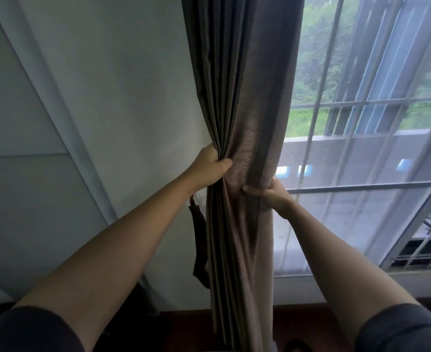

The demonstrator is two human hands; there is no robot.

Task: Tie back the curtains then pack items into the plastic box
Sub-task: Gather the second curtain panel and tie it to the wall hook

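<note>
We have both hands closed on the dark grey-brown pleated fabric curtain (242, 138), squeezing it into 1 thick bunch at about mid-height. Our left hand (210, 165) clamps the left edge of the bunch, fingers wrapped behind the folds and thumb pressed across the front; our right hand (270, 193) grips the right edge slightly lower, thumb lying on the front of the cloth. The gathered curtain hangs just beside the white wall (133, 97) on its left and touches the sheer white net curtain (362, 174) on its right. Just left of the bunch, below our left wrist, a dark fabric tie-back strap (199, 240) dangles loose against the wall, not wrapped around anything. Behind the sheer lies the barred window (349, 102) with greenery outside. The plastic box is out of view.
</note>
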